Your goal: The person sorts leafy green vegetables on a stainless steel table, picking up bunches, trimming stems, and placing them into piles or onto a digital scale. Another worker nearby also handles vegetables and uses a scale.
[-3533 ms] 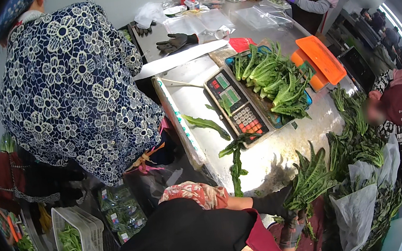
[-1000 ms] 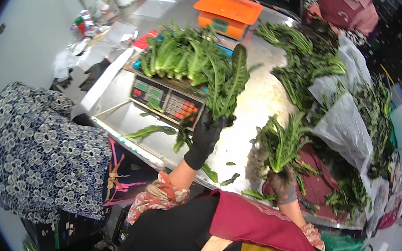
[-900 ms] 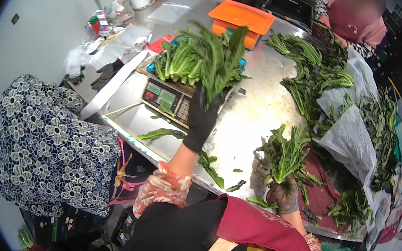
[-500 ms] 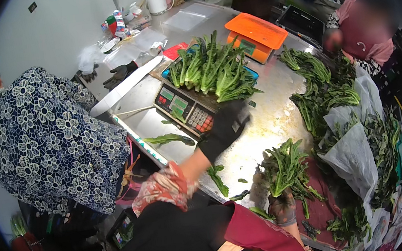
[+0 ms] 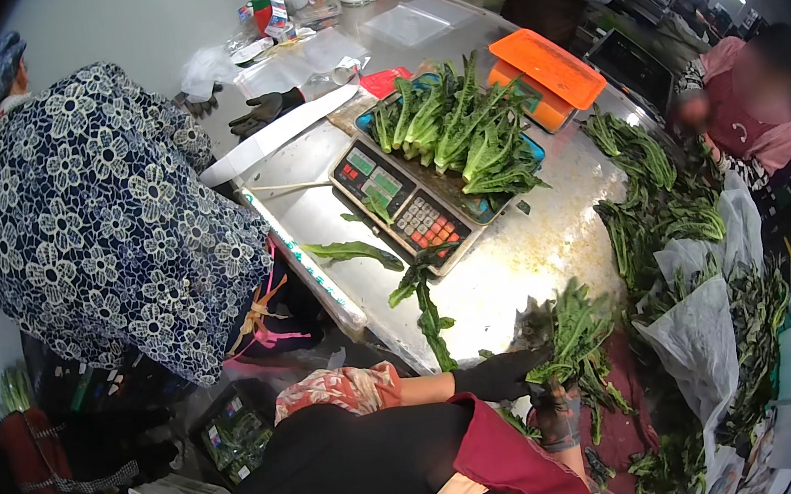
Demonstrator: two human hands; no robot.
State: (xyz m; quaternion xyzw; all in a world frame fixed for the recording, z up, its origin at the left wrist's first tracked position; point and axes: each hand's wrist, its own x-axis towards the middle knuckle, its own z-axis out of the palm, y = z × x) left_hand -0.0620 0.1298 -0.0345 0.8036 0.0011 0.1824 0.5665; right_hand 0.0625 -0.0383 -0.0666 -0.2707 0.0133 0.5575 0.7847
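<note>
The left hand point(image 5: 502, 375), in a black glove, lies with fingers stretched flat against a bunch of leafy greens point(image 5: 578, 328), closed on nothing. Just right and below, the right hand point(image 5: 555, 417) curls shut around the bunch's stems. A one-handed hold could let loose leaves slide off the wet steel table point(image 5: 524, 251) edge beneath the fingers.

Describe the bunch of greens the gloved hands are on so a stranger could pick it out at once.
Start at the steel table with the weighing scale. Come to the table's near edge, where the left hand and right hand, both in dark gloves, meet on a bunch of leafy greens. Unlike the pile on the scale tray or the heaps beside the white bags, it alone is touched by hands.
</note>
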